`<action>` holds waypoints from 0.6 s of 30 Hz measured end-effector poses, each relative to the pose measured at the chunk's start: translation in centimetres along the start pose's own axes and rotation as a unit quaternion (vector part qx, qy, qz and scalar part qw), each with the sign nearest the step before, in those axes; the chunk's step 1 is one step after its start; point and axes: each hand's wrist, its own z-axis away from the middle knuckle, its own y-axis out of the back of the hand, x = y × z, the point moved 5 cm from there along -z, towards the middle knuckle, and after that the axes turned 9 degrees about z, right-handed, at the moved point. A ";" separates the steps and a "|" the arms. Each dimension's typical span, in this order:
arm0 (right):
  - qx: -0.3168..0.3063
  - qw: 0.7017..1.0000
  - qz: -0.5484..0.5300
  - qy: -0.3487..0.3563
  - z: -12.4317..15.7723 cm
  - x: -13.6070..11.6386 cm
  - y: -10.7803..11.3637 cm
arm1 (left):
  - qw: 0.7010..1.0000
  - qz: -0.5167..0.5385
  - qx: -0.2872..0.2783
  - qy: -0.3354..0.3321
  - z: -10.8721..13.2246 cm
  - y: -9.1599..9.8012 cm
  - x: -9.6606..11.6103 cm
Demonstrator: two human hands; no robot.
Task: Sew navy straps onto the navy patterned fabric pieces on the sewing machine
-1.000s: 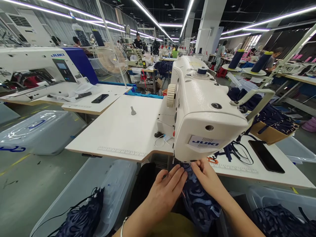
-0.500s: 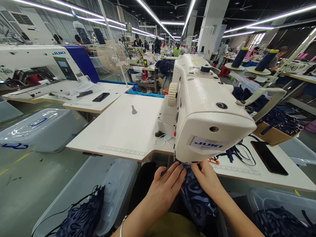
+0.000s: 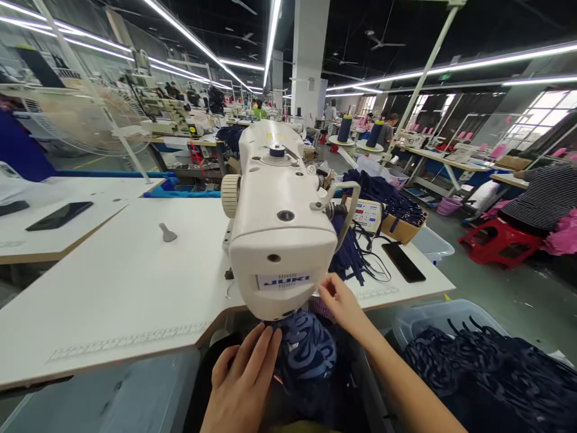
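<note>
A white sewing machine stands at the centre, its head toward me. Navy patterned fabric hangs below the machine head. My left hand lies on the fabric's left edge, fingers stretched forward under the head. My right hand is raised at the right side of the machine head, away from the fabric, thumb and fingers bent toward each other; whatever they may hold is too small to make out. Navy straps lie on the table behind that hand.
A black phone and a cardboard box of navy pieces are at the right. A clear bin of navy garments sits lower right. A grey key-shaped piece lies on the white table. A person sits far right.
The view has swung to the right. My right hand has left the fabric and moved up beside the machine head. My left hand has stayed at the fabric.
</note>
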 end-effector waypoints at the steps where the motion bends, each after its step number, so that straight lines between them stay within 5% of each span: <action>1: 0.018 1.000 0.013 -0.017 -0.7 1.5 1.0 | 1.000 0.004 -0.003 0.008 0.0 0.0 0.0; 5: 0.073 0.991 0.070 -0.089 -3.7 7.9 4.7 | 0.999 0.019 0.008 0.039 0.0 0.2 0.3; 9: 0.087 0.978 0.105 -0.155 -5.5 12.5 5.5 | 1.000 0.012 0.013 0.023 0.0 -0.1 0.6; 18: 0.142 0.972 -0.003 -0.188 -3.7 13.5 5.8 | 0.999 -0.027 0.008 -0.019 -0.6 -0.3 1.0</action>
